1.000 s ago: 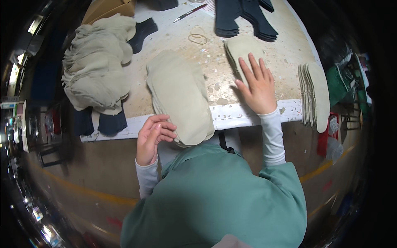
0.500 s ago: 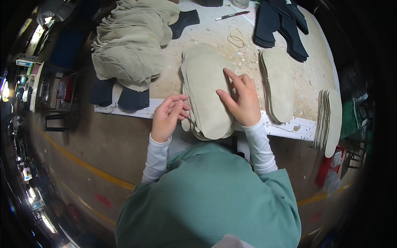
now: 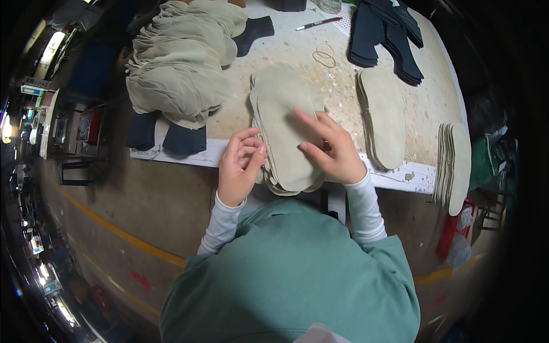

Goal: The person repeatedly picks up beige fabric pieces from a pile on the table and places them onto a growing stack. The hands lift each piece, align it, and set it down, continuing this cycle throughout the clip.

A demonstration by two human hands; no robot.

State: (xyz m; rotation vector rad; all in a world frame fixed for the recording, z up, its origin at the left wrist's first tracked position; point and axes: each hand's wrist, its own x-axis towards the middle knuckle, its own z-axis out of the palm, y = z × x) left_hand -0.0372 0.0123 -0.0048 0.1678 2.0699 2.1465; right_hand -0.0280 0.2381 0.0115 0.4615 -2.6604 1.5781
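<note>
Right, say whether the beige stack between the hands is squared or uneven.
Uneven: the beige stack has edges jutting beyond its top.

head view | from the person's head | faces down (wide fisheye) | near, above the table (image 3: pixel 291 48)

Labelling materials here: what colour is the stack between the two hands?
The stack is plain greyish beige, best seen in the head view.

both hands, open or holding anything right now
Left hand: half-curled at the middle beige stack's left edge; grip cannot be told.
Right hand: open over that stack, holding nothing.
</note>
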